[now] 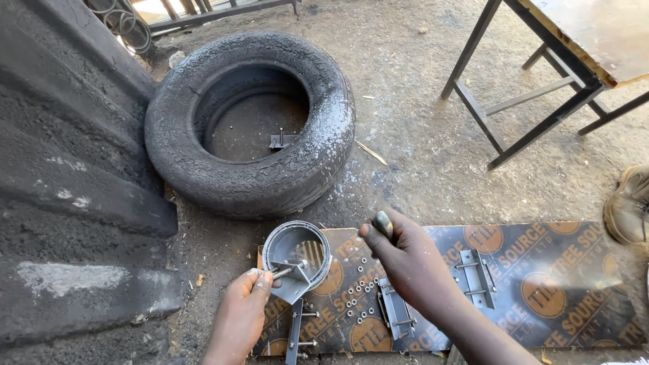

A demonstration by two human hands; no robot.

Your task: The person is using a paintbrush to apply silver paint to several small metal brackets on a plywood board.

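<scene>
My left hand (249,297) grips a bolt that pokes into a grey metal ring bracket (296,251) standing on a dark printed board (541,284). My right hand (402,253) hovers just right of the ring, fingers closed around a small dark object at the fingertips. Several small washers or nuts (357,297) lie scattered on the board between my hands. A grey hinge-like metal piece (394,311) lies below my right wrist, and another grey metal piece (474,272) rests further right.
A worn black tyre (250,122) lies on the dirt ahead, with a small metal part (280,140) inside it. A metal-framed table (541,74) stands at the upper right. A shoe (629,203) shows at the right edge. A dark corrugated surface (61,169) fills the left.
</scene>
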